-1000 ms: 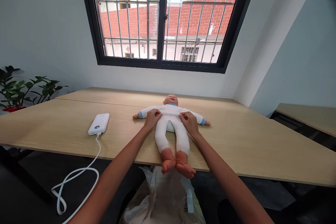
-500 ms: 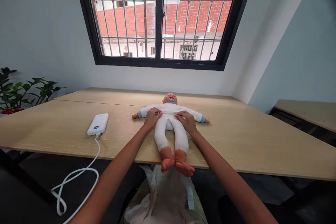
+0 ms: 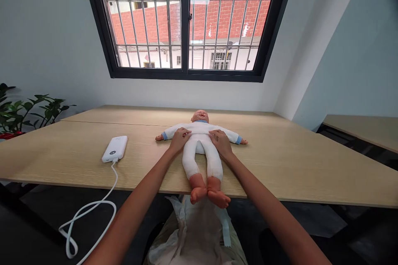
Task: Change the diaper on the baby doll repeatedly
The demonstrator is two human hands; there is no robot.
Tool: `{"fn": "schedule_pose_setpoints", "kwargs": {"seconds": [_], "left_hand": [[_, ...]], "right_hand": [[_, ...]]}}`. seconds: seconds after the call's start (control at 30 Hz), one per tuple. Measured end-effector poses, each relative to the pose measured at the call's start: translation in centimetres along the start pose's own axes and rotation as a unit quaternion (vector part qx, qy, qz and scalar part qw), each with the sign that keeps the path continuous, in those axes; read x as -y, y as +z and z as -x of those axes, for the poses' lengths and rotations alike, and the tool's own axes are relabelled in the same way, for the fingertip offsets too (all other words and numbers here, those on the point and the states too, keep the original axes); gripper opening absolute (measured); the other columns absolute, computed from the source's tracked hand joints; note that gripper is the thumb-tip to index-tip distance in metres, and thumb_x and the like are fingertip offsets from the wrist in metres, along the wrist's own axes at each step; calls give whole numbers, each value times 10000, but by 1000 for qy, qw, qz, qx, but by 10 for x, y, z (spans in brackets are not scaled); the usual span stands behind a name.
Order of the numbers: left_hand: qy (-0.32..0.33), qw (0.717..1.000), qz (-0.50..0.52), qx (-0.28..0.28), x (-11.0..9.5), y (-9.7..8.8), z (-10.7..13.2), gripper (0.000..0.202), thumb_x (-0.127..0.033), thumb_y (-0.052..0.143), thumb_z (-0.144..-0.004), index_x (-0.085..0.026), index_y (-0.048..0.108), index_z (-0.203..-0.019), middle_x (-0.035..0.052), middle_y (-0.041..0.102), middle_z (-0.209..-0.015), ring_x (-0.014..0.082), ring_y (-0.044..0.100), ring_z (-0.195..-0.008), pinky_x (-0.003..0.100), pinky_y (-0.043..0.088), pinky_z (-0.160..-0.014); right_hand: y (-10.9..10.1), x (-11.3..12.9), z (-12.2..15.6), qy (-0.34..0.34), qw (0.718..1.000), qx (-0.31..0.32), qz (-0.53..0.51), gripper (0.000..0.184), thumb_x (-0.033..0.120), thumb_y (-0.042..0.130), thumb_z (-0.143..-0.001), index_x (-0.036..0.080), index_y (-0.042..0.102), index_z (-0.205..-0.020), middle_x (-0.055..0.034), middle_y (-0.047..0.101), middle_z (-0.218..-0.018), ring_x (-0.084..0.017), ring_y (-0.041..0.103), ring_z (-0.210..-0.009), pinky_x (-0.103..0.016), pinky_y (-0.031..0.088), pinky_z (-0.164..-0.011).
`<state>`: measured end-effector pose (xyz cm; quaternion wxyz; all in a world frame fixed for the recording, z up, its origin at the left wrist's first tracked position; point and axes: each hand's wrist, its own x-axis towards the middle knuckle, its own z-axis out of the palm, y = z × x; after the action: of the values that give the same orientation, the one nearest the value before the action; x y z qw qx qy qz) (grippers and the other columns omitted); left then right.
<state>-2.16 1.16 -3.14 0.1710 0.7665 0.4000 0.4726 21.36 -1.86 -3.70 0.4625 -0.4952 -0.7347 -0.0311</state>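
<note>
A baby doll lies on its back on the table, head toward the window and arms spread wide. It wears a white top with blue collar and cuffs; its bare feet reach over the front edge. At one side of the waist, my left hand has its fingers pinched on the top's hem. Across from it, my right hand grips the hem's other side, fingers curled. Across my lap rests a crumpled whitish sheet with a pale blue tab, which looks like an opened diaper.
Left of the doll, a white power bank sits on the wooden table. Its white cable hangs off the front edge in loops near my left forearm. A potted plant stands far left, and a barred window is behind.
The view has shifted slightly. Both hands stay at the doll's waist on the hem, with barely any movement; the doll lies as before.
</note>
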Motion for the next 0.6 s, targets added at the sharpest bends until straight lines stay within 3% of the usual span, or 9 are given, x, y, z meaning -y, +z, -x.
{"fn": "schedule_pose_setpoints", "kwargs": {"seconds": [0.33, 0.6], "left_hand": [[-31, 999, 2, -12, 3, 2, -1, 125, -203, 592, -827, -169, 713, -830, 83, 708, -921, 210, 625, -842, 341, 490, -791], [-113, 982, 146, -26, 11, 2, -3, 136, -280, 621, -783, -158, 679, -782, 83, 721, -885, 203, 641, -814, 331, 498, -774]], "right_hand": [[2, -7, -2, 44, 998, 14, -36, 210, 231, 524, -892, 181, 713, -971, -82, 728, -1032, -234, 651, -960, -385, 478, -900], [0, -8, -5, 63, 994, -6, -84, 213, 255, 508, -856, 197, 704, -919, -78, 726, -977, -232, 632, -937, -389, 470, -876]]}}
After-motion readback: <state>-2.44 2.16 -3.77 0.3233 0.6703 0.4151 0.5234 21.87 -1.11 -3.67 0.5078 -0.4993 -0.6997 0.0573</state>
